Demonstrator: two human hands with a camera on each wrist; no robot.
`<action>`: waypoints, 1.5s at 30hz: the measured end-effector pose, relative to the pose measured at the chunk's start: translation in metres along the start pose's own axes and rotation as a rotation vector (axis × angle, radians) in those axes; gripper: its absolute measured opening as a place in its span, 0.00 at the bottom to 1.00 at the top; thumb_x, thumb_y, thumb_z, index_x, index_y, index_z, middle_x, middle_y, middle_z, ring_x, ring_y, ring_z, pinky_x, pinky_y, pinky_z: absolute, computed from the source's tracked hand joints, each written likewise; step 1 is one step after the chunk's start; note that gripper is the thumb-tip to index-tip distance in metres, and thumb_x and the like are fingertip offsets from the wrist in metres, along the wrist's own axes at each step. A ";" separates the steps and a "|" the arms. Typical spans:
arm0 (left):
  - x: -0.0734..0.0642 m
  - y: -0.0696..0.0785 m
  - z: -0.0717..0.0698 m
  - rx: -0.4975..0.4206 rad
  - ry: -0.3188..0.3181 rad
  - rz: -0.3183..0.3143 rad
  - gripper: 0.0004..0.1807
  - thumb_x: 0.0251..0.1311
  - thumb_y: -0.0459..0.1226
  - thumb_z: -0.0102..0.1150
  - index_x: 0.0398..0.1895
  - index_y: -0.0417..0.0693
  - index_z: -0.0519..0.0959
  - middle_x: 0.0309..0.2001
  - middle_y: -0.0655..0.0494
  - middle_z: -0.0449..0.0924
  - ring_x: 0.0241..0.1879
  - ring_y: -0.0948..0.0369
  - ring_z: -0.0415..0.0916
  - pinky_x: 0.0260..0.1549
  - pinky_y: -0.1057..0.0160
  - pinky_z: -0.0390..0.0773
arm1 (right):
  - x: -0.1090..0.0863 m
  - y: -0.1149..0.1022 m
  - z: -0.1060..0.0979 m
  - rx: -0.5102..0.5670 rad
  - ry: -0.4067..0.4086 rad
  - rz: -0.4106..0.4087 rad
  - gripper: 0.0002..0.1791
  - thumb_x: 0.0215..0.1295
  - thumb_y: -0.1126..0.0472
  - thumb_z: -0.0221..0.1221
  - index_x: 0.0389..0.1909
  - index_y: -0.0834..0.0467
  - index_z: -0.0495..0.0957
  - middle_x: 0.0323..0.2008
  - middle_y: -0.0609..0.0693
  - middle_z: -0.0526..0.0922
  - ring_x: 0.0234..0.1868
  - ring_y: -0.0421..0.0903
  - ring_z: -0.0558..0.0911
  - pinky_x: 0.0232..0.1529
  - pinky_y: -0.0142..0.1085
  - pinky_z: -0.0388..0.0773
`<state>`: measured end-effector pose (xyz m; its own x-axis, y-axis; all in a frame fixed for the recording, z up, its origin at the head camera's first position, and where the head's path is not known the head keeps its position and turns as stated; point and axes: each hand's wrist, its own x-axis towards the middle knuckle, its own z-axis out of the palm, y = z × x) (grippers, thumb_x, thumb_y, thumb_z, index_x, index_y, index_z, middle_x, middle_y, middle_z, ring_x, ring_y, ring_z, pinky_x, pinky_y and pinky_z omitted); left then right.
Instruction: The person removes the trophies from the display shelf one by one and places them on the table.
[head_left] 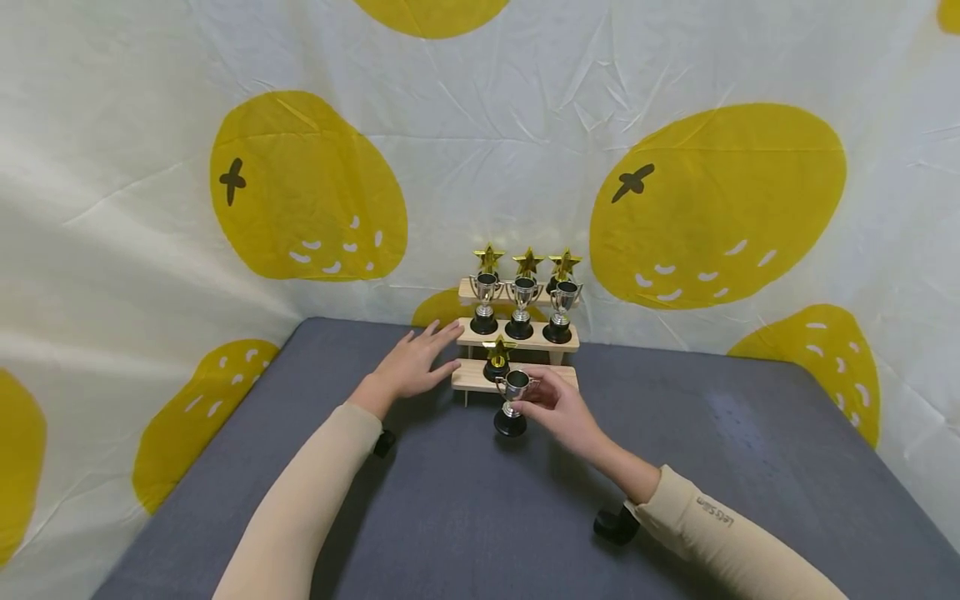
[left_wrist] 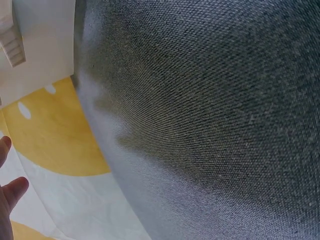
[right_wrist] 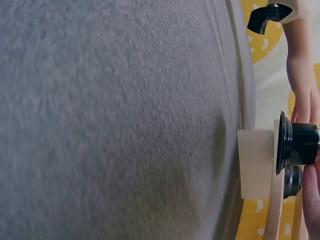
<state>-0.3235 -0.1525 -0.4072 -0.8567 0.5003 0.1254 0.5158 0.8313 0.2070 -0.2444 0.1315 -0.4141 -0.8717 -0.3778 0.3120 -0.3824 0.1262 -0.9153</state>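
Observation:
My right hand (head_left: 557,408) pinches a small silver trophy cup (head_left: 516,387) with a black base, in front of the lowest step of a wooden stepped stand (head_left: 472,376). In the right wrist view the cup's black base (right_wrist: 302,144) shows beside a fingertip. At the stand's left side is my left hand (head_left: 411,363), its fingers extended and the tips at the step edges. A gold star trophy (head_left: 497,357) stands on the lowest step. Three silver cups (head_left: 520,310) line the middle step, and three gold star trophies (head_left: 528,263) the top one.
Dark grey fabric covers the table (head_left: 465,517). Behind it hangs a white cloth (head_left: 495,167) printed with large yellow fruit. Black wrist cameras (head_left: 617,527) sit under both forearms.

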 end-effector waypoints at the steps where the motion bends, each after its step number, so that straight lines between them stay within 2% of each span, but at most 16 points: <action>1: 0.000 0.000 0.000 0.001 0.000 -0.001 0.37 0.77 0.56 0.46 0.83 0.56 0.54 0.82 0.57 0.49 0.80 0.46 0.45 0.72 0.34 0.50 | 0.000 0.001 0.002 0.001 0.000 0.003 0.24 0.64 0.79 0.63 0.60 0.74 0.70 0.39 0.65 0.86 0.42 0.39 0.85 0.43 0.30 0.80; 7: 0.000 0.000 0.001 0.011 0.012 0.006 0.37 0.77 0.56 0.47 0.83 0.56 0.54 0.82 0.57 0.49 0.79 0.45 0.47 0.71 0.33 0.51 | -0.001 0.002 0.010 0.014 -0.021 0.019 0.24 0.64 0.77 0.64 0.60 0.73 0.71 0.39 0.63 0.86 0.43 0.44 0.86 0.44 0.31 0.81; 15: 0.002 -0.001 0.002 0.016 0.023 0.010 0.37 0.77 0.55 0.49 0.83 0.54 0.56 0.81 0.55 0.51 0.79 0.45 0.49 0.70 0.32 0.54 | 0.000 0.006 0.022 0.028 -0.049 0.046 0.25 0.65 0.76 0.64 0.62 0.73 0.71 0.40 0.62 0.86 0.45 0.45 0.86 0.46 0.32 0.81; 24: 0.003 -0.001 0.000 0.020 0.020 0.008 0.37 0.77 0.54 0.49 0.83 0.55 0.55 0.81 0.55 0.51 0.79 0.46 0.49 0.71 0.33 0.53 | 0.001 0.004 0.034 0.038 -0.074 0.047 0.23 0.64 0.76 0.64 0.60 0.74 0.71 0.41 0.66 0.86 0.48 0.58 0.85 0.47 0.32 0.81; 34: 0.004 0.000 0.000 0.022 0.023 0.018 0.37 0.77 0.53 0.50 0.83 0.53 0.55 0.81 0.54 0.52 0.78 0.45 0.49 0.70 0.32 0.54 | 0.002 0.005 0.046 0.080 -0.098 0.030 0.24 0.64 0.77 0.64 0.59 0.74 0.71 0.40 0.64 0.85 0.47 0.57 0.85 0.47 0.32 0.82; 45: 0.002 0.001 -0.001 0.023 0.016 0.014 0.37 0.76 0.54 0.50 0.83 0.53 0.56 0.81 0.55 0.52 0.78 0.45 0.50 0.70 0.32 0.54 | 0.006 0.002 0.059 0.094 -0.119 0.053 0.23 0.64 0.76 0.64 0.59 0.75 0.70 0.40 0.65 0.86 0.47 0.57 0.85 0.46 0.31 0.81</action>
<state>-0.3251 -0.1510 -0.4058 -0.8489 0.5087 0.1434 0.5279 0.8294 0.1828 -0.2326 0.0750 -0.4293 -0.8451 -0.4799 0.2355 -0.3018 0.0647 -0.9512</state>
